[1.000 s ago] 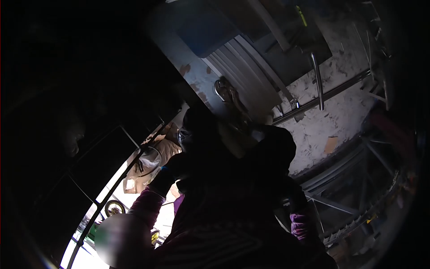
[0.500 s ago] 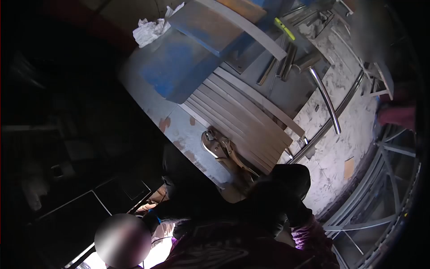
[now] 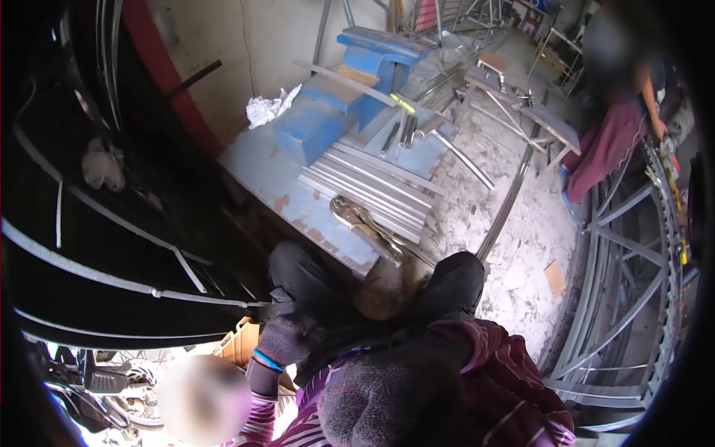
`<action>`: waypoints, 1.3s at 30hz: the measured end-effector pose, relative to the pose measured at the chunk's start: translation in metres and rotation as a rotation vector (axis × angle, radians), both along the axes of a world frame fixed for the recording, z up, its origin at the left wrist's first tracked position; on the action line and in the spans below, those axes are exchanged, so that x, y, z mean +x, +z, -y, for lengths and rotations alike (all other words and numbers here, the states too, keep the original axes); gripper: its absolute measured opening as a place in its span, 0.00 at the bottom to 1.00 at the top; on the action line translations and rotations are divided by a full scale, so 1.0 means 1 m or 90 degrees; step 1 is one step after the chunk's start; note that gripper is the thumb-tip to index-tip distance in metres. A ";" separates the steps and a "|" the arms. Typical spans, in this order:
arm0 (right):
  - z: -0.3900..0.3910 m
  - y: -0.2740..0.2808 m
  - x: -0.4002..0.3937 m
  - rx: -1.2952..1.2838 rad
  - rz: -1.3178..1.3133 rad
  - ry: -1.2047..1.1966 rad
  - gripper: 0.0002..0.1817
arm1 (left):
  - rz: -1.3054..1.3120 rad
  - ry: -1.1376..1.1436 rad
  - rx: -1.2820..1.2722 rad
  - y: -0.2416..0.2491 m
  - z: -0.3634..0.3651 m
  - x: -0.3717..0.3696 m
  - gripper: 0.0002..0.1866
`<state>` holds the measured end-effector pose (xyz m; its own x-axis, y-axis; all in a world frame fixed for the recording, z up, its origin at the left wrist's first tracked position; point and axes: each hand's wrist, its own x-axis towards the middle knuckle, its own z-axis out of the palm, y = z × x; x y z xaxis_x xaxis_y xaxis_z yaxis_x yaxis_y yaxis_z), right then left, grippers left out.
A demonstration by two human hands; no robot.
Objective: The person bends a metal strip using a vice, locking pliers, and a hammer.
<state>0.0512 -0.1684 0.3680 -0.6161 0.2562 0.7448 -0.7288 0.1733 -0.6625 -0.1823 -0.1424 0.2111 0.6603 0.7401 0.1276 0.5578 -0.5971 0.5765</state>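
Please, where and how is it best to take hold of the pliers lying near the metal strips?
Probably grip the pliers by the long handles, from the wearer's side: these extend toward the knees, while metal strips lie beyond.

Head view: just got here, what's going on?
A person's gloved left hand is by the left thigh; the gloved right hand is in front of the torso, close to the camera. No tool shows in either grip. Locking pliers lie beside a row of flat metal bars, on a worn metal plate. Off to the right, a co-worker's hand is near a metal lattice frame.
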 end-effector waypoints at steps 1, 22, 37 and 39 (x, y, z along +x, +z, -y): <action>-0.004 0.011 0.001 0.030 0.031 0.039 0.24 | 0.081 0.029 0.039 0.042 -0.005 0.010 0.11; 0.037 -0.195 0.026 -0.223 0.670 -0.446 0.10 | -0.174 0.536 -0.024 -0.044 0.134 -0.127 0.18; 0.008 -0.197 0.190 -0.309 0.421 -0.929 0.08 | 0.438 0.368 -0.047 0.025 -0.148 0.081 0.13; -0.004 -0.218 0.206 -0.416 0.304 -0.969 0.09 | 0.547 0.484 -0.068 -0.010 -0.207 0.060 0.15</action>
